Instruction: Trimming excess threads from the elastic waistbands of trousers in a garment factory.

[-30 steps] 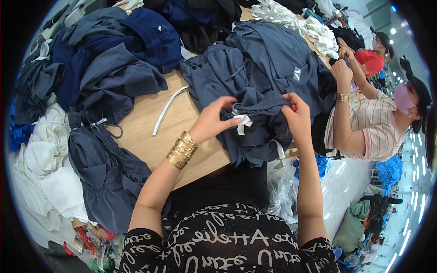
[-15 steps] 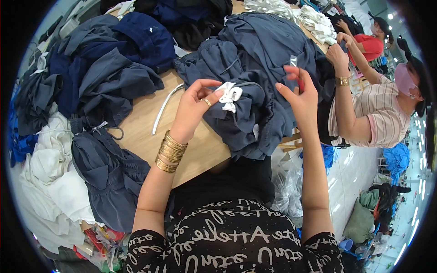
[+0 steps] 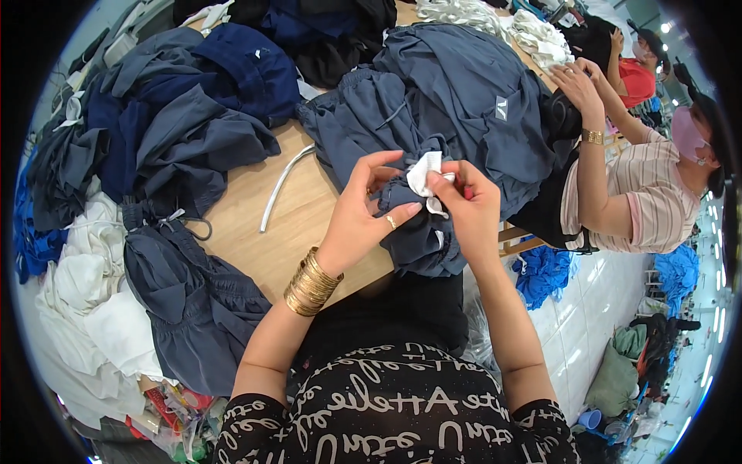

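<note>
A white cloth strip [image 3: 425,174] is bunched or knotted at a bundle of dark grey garments [image 3: 417,240] by the table's near edge. My right hand [image 3: 473,203] pinches the strip between thumb and fingers. Something small and red [image 3: 468,192] shows within that hand, too covered to name. Just left of the strip is my left hand [image 3: 363,205], its thumb apart from its curved fingers, beside the grey cloth. A larger heap of grey drawstring garments [image 3: 464,77] lies behind both hands.
Grey and navy garments [image 3: 185,116] are piled on the table [image 3: 286,240] at left, near a pale cord [image 3: 280,185]. White cloth [image 3: 85,286] hangs at far left. A person in a striped shirt [image 3: 618,193] works close on the right. Blue cloth [image 3: 541,274] lies on the floor.
My right hand has come left and down and taken hold of the white strip. My left hand has let go of it and shifted right and down. The strip has moved right.
</note>
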The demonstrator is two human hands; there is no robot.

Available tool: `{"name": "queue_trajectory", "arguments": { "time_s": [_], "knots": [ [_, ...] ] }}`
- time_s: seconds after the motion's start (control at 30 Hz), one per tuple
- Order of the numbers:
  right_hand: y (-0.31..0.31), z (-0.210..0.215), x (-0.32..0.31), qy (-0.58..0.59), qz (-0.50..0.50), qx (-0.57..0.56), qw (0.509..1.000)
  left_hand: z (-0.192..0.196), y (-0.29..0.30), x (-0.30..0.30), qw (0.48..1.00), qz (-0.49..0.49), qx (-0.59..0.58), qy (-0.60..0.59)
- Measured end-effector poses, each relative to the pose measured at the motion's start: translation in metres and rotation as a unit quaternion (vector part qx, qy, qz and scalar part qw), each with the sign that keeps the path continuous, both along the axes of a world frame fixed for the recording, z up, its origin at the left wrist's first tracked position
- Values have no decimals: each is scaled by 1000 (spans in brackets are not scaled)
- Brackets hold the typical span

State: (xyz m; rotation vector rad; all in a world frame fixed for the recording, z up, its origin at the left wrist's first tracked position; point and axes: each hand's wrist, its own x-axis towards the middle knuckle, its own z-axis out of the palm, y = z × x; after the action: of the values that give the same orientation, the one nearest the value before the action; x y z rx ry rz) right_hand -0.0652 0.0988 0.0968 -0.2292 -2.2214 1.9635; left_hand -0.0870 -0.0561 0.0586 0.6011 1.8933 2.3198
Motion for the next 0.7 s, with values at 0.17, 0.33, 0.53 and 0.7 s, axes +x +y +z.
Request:
{"name": "queue_trajectory", "arguments": {
  "time_s": [0.17, 0.33, 0.53, 0.7],
  "knots": [
    [16, 8, 3, -51, 8, -145, 988, 5, -1, -1, 995, -32, 63, -74],
    [26, 7, 8, -23, -27, -147, 988, 6, 1, 0, 995, -30, 51, -84],
    [34, 9, 21, 25, -43, -150, 987, 8, 7, 5, 994, -25, 67, -81],
    [37, 8, 34, 58, -72, -146, 985, 2, 9, 7, 998, 19, 30, -50]
  ]
}}
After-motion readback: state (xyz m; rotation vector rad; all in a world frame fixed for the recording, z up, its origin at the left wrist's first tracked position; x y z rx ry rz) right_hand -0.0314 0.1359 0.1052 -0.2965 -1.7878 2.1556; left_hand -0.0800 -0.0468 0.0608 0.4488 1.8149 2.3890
